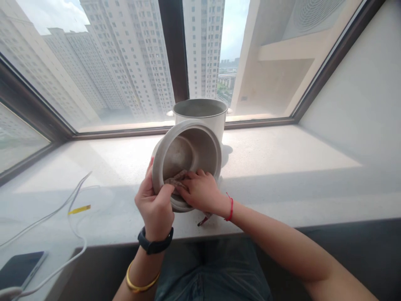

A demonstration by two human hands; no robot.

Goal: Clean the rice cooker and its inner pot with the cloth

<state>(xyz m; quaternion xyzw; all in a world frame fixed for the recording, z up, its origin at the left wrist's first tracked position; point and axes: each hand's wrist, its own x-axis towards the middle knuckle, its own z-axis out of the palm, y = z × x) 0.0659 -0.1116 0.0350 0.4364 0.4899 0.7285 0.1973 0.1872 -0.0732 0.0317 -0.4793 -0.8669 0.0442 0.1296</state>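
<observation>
My left hand point(154, 200) grips the rim of a round off-white lid point(188, 146), holding it tilted with its hollow underside facing me. My right hand point(200, 190) is closed on a brownish cloth point(177, 180) and presses it against the lid's lower inner rim. Behind the lid stands a white pot point(200, 113) on the pale windowsill counter point(282, 159), its open top visible. A black band and a gold bangle sit on my left wrist, a red string on my right.
A white cable point(72, 209) with a yellow tag loops across the counter's left side, and a dark phone point(20, 267) lies at the lower left corner. A large window point(125, 62) runs behind the counter; a white wall rises at the right.
</observation>
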